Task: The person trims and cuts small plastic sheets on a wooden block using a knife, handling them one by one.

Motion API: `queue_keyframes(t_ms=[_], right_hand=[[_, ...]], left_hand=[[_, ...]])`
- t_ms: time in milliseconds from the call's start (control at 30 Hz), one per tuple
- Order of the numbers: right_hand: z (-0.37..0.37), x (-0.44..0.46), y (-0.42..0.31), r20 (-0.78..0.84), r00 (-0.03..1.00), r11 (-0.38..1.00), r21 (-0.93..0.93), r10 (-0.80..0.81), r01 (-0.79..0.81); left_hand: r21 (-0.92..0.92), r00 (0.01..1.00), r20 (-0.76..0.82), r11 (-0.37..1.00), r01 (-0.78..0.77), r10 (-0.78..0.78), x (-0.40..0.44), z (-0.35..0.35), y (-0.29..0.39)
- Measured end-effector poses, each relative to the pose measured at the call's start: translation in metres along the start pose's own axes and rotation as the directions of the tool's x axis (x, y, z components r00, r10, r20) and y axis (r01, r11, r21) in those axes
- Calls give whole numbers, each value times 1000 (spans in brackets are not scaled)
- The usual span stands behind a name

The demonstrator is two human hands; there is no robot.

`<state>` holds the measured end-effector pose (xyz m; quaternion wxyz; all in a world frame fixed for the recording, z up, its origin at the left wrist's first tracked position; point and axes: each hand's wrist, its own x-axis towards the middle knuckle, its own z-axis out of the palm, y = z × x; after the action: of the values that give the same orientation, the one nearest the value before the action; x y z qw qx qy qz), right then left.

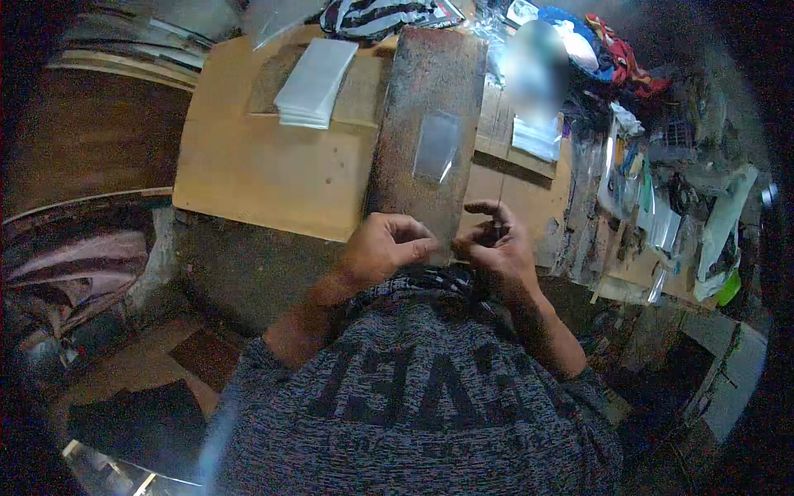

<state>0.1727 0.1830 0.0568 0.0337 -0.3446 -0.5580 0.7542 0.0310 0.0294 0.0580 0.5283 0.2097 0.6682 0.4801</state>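
My left hand (390, 246) is closed, thumb and index finger pinched together at the near end of a dark, worn wooden board (430, 83). Just across from it, my right hand (499, 250) curls with its fingertips bent in toward the thumb. Whatever lies between the fingertips is too small or too clear to make out. Beyond the hands, a clear plastic sheet or small bag (437, 147) lies flat on the board, apart from both hands.
Left of the board, a stack of whitish plastic pieces (317, 81) rests on a tan cardboard sheet (256, 165). A smaller stack (536, 138) sits to the right. Plastic scraps and loose items (657, 219) crowd the right side. A striped black-and-white bag (389, 16) is at the back.
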Motion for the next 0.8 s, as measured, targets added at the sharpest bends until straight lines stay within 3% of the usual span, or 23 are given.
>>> queue_keyframes(t_ms=[133, 200, 333, 467, 533, 633, 667, 800], right_hand=[[6, -1, -5, 42, 999, 999, 35, -1, 0], [2, -1, -4, 62, 998, 999, -17, -27, 28], [-1, 3, 7, 69, 997, 998, -40, -45, 47], [-14, -11, -5, 37, 997, 991, -109, -68, 71], [-24, -22, -15, 9, 995, 793, -603, -99, 84], [-31, -36, -23, 82, 997, 726, -686, -1, 57], [-35, -41, -17, 133, 988, 625, -767, -73, 149], [-31, -51, -15, 173, 984, 632, -757, -52, 167]], left_hand=[[-87, 1000, 4, 996, 18, -18, 0, 4, -10], [-127, 996, -75, 991, 40, -50, -1, 7, -9], [-103, 994, -111, 995, 13, -25, 1, 11, -14], [-274, 984, -155, 961, 38, -83, 4, 4, -10], [-322, 979, -183, 946, 32, -95, 5, -1, -11], [-407, 966, -255, 910, -75, -35, 7, -7, -14], [-418, 956, -294, 900, -126, -3, 9, -8, -17], [-440, 939, -341, 876, -198, 41, 11, -13, -19]])
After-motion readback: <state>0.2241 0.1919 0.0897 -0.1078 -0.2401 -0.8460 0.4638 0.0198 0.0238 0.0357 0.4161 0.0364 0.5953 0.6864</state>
